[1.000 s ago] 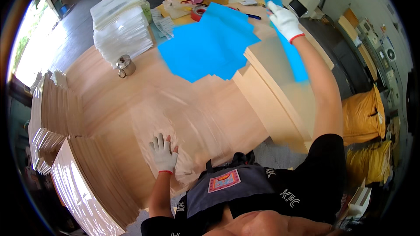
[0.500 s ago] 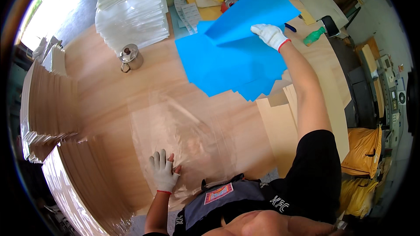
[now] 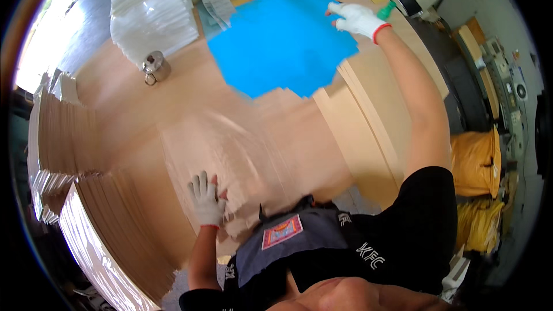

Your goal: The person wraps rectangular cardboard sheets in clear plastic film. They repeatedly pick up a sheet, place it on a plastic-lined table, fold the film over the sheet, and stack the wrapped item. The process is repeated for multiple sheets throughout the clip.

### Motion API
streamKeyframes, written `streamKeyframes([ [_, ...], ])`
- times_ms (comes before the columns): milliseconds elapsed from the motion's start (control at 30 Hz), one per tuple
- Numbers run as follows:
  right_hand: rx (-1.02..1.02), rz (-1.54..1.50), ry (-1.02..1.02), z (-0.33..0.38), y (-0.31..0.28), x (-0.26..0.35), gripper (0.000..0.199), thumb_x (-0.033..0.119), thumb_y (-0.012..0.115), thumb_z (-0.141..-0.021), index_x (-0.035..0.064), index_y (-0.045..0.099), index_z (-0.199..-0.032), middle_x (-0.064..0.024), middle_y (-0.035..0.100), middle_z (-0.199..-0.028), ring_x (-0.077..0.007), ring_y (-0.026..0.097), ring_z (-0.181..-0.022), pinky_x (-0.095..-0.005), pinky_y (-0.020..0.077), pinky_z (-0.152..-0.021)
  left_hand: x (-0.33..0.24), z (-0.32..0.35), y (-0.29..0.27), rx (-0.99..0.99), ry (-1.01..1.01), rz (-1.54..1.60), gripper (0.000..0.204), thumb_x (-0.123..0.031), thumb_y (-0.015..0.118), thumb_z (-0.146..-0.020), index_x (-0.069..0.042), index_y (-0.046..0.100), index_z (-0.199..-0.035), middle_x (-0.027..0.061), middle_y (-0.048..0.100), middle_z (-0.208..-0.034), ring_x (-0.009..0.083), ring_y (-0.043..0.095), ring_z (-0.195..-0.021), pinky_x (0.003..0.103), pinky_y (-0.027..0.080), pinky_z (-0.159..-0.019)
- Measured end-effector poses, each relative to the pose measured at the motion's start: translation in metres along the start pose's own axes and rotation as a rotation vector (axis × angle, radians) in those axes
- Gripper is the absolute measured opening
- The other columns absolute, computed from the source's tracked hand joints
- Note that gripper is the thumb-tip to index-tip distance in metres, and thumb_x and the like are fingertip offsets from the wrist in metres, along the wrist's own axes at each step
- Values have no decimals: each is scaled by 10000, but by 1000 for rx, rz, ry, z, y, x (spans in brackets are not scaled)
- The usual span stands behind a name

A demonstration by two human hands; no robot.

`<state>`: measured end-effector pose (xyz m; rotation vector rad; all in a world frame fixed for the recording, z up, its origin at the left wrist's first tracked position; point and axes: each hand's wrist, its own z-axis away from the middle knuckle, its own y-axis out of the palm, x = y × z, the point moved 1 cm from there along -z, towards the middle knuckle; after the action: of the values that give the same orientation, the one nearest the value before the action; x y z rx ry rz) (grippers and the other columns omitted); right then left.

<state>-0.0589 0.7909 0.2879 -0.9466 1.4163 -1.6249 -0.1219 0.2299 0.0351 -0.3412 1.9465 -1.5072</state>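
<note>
My left hand [image 3: 206, 200], in a pale glove with some fingertips bare, lies flat with fingers spread on a clear plastic sheet [image 3: 230, 144] near my body. This thin, wrinkled film rests on the wooden table. My right hand [image 3: 358, 20], in a white red-cuffed glove, reaches far out over the right edge of a pile of bright blue sheets [image 3: 282, 46]. Its fingers are stretched and apart, with nothing visibly held. The blue sheets lie flat and slightly fanned, their corners sticking out unevenly.
A lidded metal pot [image 3: 156, 68] stands left of the blue pile, before stacked translucent plastic bags [image 3: 152, 26]. Tall board stacks [image 3: 109, 224] line the left edge. Tan boards [image 3: 368, 132] lie at right. A green bottle [image 3: 386, 10] stands near a black phone-like object [image 3: 409, 4].
The raised blue sheet has come down flat on the pile. My right hand has released it and its fingers have spread. The left hand stays on the plastic; the view has shifted.
</note>
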Motion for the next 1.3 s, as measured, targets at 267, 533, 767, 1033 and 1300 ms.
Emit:
streamKeyframes([
  [267, -53, 42, 300, 297, -19, 58, 295, 316, 556, -853, 152, 568, -1098, -143, 649, -1025, -341, 609, -933, -418, 470, -770, 13, 11, 15, -96, 69, 11, 454, -248, 628, -815, -63, 537, -1220, 179, 417, -1400, 399, 339, -1304, 552, 195, -1097],
  [533, -49, 185, 679, 447, 61, 86, 513, 420, 609, -784, 92, 550, -1173, -196, 649, -1004, -350, 623, -931, -415, 481, -796, 15, 16, 26, -156, 137, -47, 441, -280, 592, -854, -94, 530, -1249, 153, 435, -1384, 358, 363, -1285, 521, 232, -1088],
  [767, -37, 169, 638, 453, 75, 82, 584, 451, 604, -791, 108, 519, -1255, -182, 621, -1140, -356, 601, -1013, -422, 474, -839, 21, 20, 30, -163, 104, -86, 431, -315, 571, -871, -141, 524, -1263, 104, 451, -1382, 307, 370, -1297, 497, 246, -1097],
  [1033, 44, 169, 694, 446, 67, 77, 609, 446, 631, -793, 105, 533, -1288, -198, 648, -1079, -320, 635, -966, -349, 474, -846, 26, 20, 36, -142, 57, -79, 364, -326, 564, -864, -129, 528, -1168, 52, 403, -1422, 274, 333, -1320, 464, 229, -1112],
  [1300, 55, -4, 677, 443, 64, 68, 510, 266, 575, -787, 89, 556, -1265, -119, 662, -1130, -283, 616, -1057, -310, 457, -903, 28, 19, 39, -166, 44, -105, 352, -316, 564, -858, -121, 532, -1149, 46, 418, -1408, 251, 354, -1301, 450, 252, -1103],
])
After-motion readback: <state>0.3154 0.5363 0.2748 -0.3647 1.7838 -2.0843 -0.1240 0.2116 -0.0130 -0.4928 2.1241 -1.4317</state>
